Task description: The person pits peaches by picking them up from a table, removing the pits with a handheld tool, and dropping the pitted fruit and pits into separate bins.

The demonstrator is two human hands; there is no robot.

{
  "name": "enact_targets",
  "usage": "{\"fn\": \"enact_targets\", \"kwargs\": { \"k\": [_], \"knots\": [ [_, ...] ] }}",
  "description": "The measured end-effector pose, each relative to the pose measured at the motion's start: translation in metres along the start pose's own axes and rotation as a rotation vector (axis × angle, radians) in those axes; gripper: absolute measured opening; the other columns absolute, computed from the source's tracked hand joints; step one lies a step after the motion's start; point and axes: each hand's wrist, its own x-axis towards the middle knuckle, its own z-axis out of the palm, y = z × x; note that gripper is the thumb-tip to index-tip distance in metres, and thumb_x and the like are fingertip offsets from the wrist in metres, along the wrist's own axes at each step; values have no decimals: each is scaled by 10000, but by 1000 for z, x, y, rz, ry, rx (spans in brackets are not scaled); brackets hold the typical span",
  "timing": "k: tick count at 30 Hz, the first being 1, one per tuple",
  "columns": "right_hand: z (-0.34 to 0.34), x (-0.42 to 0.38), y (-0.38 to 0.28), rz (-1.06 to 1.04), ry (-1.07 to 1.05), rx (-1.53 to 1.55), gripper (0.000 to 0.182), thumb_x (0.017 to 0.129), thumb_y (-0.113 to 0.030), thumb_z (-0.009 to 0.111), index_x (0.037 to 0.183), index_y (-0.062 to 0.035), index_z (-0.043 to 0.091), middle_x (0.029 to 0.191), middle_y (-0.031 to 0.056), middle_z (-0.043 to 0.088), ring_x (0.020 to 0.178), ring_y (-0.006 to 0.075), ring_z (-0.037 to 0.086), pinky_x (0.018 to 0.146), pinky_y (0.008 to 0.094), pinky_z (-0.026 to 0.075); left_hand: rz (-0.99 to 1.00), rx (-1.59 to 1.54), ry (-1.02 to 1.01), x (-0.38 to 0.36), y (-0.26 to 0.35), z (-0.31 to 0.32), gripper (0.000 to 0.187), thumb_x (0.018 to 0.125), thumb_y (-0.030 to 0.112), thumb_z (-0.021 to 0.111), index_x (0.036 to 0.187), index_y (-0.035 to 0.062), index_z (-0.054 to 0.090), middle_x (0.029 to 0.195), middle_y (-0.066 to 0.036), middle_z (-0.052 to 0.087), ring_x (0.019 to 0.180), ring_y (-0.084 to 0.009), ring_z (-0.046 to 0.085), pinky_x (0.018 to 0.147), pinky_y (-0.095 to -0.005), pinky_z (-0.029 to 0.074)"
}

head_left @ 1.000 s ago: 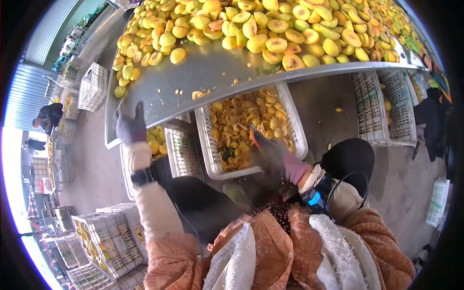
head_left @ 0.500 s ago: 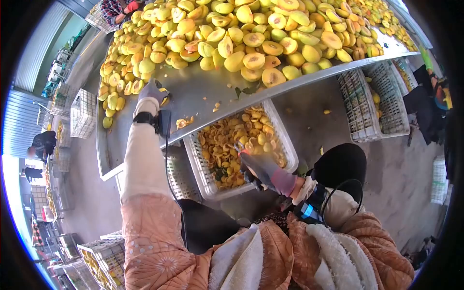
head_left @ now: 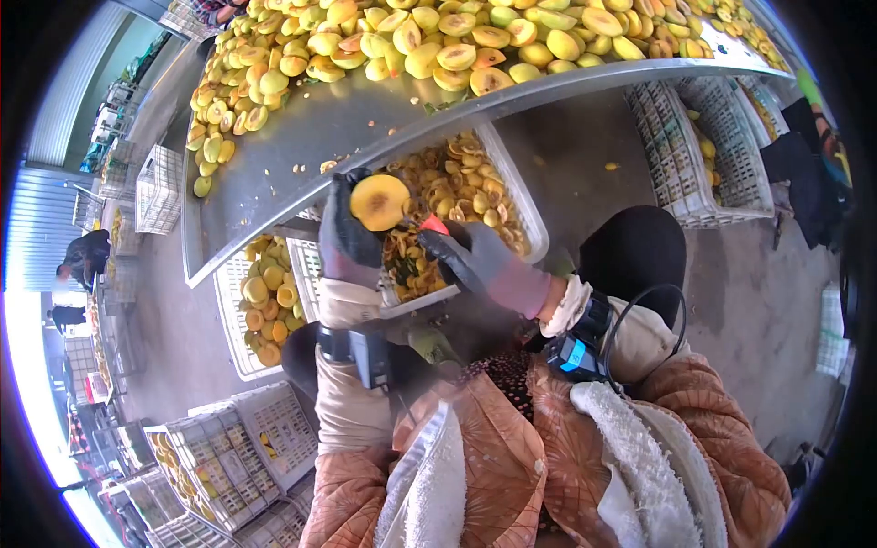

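My gloved left hand (head_left: 347, 233) is closed around a yellow peach half (head_left: 380, 203), its cut face turned up toward me. My gloved right hand (head_left: 489, 267) grips a small red-handled tool (head_left: 435, 225), close to the right side of the peach half. The tool's tip is too small and blurred to make out. Both hands are above a white crate (head_left: 523, 196) of peach scraps, at the near edge of the metal table (head_left: 301, 137). Many peach halves (head_left: 457, 55) are heaped on that table.
To the left of the scrap crate, a white crate (head_left: 230, 333) holds peach halves. More crates (head_left: 215, 461) are stacked at lower left, and others (head_left: 726, 151) stand at right. A co-worker (head_left: 87, 258) bends over at far left; another's sleeve (head_left: 212, 9) shows at the top.
My left hand has come back from the heap on the table toward me, now holding a peach half. My right hand has risen slightly, bringing the red-handled tool beside it.
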Motion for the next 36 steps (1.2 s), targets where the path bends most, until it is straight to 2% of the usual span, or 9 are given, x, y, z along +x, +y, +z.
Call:
{"fn": "enact_targets", "kwargs": {
  "k": [4,7,11,13,20,22,25,32,36],
  "knots": [
    [1,-5,4,-7,-12,57,384,907,-352,548,933,29,589,625,-17,484,573,67,412,513,251,360,56,-17,35,-12,-21,19,274,905,171,489,1133,20,514,1086,-119,567,995,-221,563,859,-331,477],
    [1,-5,7,29,36,26,384,912,-351,540,942,28,590,634,-21,488,580,58,408,511,246,359,479,936,33,-32,-12,52,350,938,259,419,1150,-2,520,1081,-112,585,947,-212,586,836,-318,481],
    [1,-2,9,50,39,107,383,916,-350,534,958,28,588,643,-31,483,577,48,402,504,238,351,497,969,78,-36,-18,57,369,950,279,394,1148,-1,528,1026,-97,609,927,-202,592,821,-293,479],
    [-2,-2,6,73,-17,51,387,922,-340,526,1006,34,582,717,-1,545,646,63,452,563,251,397,124,204,170,-35,-18,62,388,955,339,401,1118,18,546,966,-89,624,900,-196,598,794,-289,485],
    [14,8,34,-38,109,-89,481,900,-446,477,982,4,625,832,218,639,829,342,629,716,380,468,301,615,354,-35,-26,77,522,959,474,317,1046,31,581,957,-97,621,843,-193,595,763,-298,487],
    [17,14,43,-62,103,-95,493,900,-466,456,966,-10,630,824,238,624,828,382,609,704,397,470,-32,-78,499,-36,-16,92,535,945,493,347,1004,22,594,924,-112,624,794,-214,596,743,-289,490],
    [7,4,29,63,-110,-205,399,893,-230,569,1194,17,484,1005,93,596,867,127,523,752,316,453,-32,-1,513,-35,-15,87,562,928,517,374,962,0,591,868,-126,621,758,-230,597,698,-306,505],
    [-6,-1,16,-254,-321,-121,419,868,-198,600,1224,-17,473,982,76,583,858,157,536,723,306,457,-67,-26,463,-26,-21,55,615,914,551,375,855,-28,574,736,-155,617,635,-247,596,586,-320,515],
    [4,-4,-8,139,-389,715,369,907,-308,545,1162,-43,512,884,55,567,765,158,536,625,302,460,52,-43,280,-19,-33,34,407,940,452,410,976,60,515,774,-113,600,652,-232,592,606,-326,509]
  ]
}}
